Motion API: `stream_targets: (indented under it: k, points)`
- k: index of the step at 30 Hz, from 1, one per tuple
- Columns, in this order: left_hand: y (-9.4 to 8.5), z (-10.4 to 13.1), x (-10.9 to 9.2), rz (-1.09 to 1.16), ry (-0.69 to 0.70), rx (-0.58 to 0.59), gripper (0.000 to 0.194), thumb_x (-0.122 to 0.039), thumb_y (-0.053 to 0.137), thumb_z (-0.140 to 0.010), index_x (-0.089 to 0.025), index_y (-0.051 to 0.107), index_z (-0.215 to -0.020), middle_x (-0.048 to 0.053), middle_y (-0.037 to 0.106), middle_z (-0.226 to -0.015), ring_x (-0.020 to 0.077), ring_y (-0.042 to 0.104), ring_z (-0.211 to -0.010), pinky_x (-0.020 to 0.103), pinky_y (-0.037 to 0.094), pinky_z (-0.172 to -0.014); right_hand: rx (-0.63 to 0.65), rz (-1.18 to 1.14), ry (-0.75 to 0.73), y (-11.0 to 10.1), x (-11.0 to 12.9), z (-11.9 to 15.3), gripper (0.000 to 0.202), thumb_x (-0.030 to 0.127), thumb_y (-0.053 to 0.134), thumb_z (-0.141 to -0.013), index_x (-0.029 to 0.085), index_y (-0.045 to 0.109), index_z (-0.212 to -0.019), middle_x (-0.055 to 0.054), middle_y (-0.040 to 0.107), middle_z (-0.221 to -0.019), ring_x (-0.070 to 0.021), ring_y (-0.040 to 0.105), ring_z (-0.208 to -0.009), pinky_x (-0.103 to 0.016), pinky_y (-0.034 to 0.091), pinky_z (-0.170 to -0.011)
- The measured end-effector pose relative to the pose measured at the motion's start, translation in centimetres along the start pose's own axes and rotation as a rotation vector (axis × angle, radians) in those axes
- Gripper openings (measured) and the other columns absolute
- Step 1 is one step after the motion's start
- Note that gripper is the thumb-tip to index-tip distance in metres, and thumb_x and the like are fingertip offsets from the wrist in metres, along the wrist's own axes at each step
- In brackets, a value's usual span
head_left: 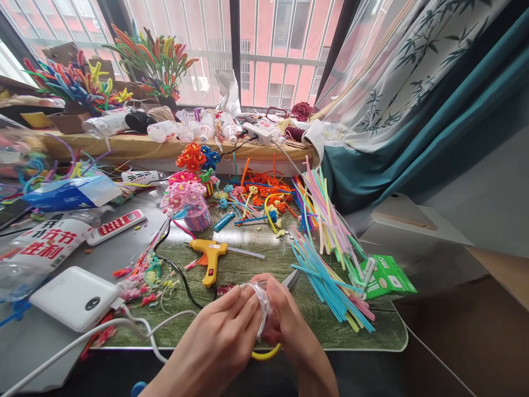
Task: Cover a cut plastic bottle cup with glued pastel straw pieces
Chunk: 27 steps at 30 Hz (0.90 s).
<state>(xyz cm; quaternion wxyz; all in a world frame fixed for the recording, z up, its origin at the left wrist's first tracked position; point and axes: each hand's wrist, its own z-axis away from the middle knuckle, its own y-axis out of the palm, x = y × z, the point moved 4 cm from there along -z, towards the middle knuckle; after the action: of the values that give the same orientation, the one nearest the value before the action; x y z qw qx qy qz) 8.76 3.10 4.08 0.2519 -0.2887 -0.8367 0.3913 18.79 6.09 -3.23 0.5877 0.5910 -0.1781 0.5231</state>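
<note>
Near the table's front edge, my left hand [225, 328] and my right hand [298, 325] are closed together around a small clear plastic piece with a white band [262, 309]. My fingers cover much of it, so its full shape is hidden. Beneath my hands lies a pair of scissors [291, 279]; a blade sticks out on the far side and a yellow handle on the near side. Just beyond, a yellow glue gun [210, 259] rests on the table with a clear glue stick [247, 252] in its back.
Drinking-straw-like coloured sticks [326, 281] lie right, beside a green box [386, 277]. A pot of pink flowers [194, 207] stands behind the glue gun. At left are a white power bank [76, 298] with a cable and a large plastic bottle [45, 248]. Scraps lie around.
</note>
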Motion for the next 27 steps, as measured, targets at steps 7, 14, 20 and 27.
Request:
stream_targets:
  k: [7, 14, 20, 27]
  points:
    - [1.2, 0.3, 0.2, 0.051, 0.054, 0.049, 0.045, -0.002, 0.025, -0.096, -0.014, 0.067, -0.086, 0.004, 0.075, -0.086, 0.0148, 0.069, -0.083, 0.027, 0.049, -0.091, -0.032, 0.058, -0.045, -0.4, -0.1, -0.5, 0.049, 0.068, 0.053, -0.084, 0.019, 0.054, -0.089, 0.007, 0.044, -0.057, -0.0044, 0.031, -0.039, -0.014, 0.021, -0.034]
    - [1.0, -0.2, 0.9, 0.309, 0.022, 0.310, 0.028, -0.003, 0.039, -0.088, -0.017, 0.062, -0.081, 0.005, 0.070, -0.080, 0.0159, 0.064, -0.067, 0.029, 0.050, -0.066, 0.014, 0.063, -0.132, -0.1, -0.5, -1.2, 0.052, 0.068, 0.059, -0.080, 0.018, 0.053, -0.091, 0.007, 0.050, -0.059, -0.0024, 0.031, -0.035, -0.013, 0.025, -0.032]
    - [-0.1, -0.2, 1.1, 0.375, 0.014, 0.272, 0.041, -0.012, 0.024, -0.099, -0.018, 0.060, -0.080, 0.002, 0.068, -0.074, 0.0148, 0.062, -0.062, 0.030, 0.044, -0.062, 0.031, 0.052, -0.161, 0.1, -0.6, -1.0, 0.051, 0.067, 0.057, -0.082, 0.018, 0.055, -0.094, 0.005, 0.054, -0.061, -0.0027, 0.033, -0.036, -0.013, 0.027, -0.034]
    - [-2.7, 0.1, 2.4, 0.526, -0.069, 0.216, 0.039, -0.019, 0.029, -0.101, -0.023, 0.067, -0.096, 0.003, 0.073, -0.082, 0.0138, 0.069, -0.074, 0.021, 0.048, -0.059, 0.015, -0.069, -0.281, 0.3, -0.3, -1.0, 0.047, 0.065, 0.058, -0.082, 0.019, 0.057, -0.097, 0.001, 0.057, -0.070, -0.0065, 0.040, -0.047, -0.016, 0.029, -0.042]
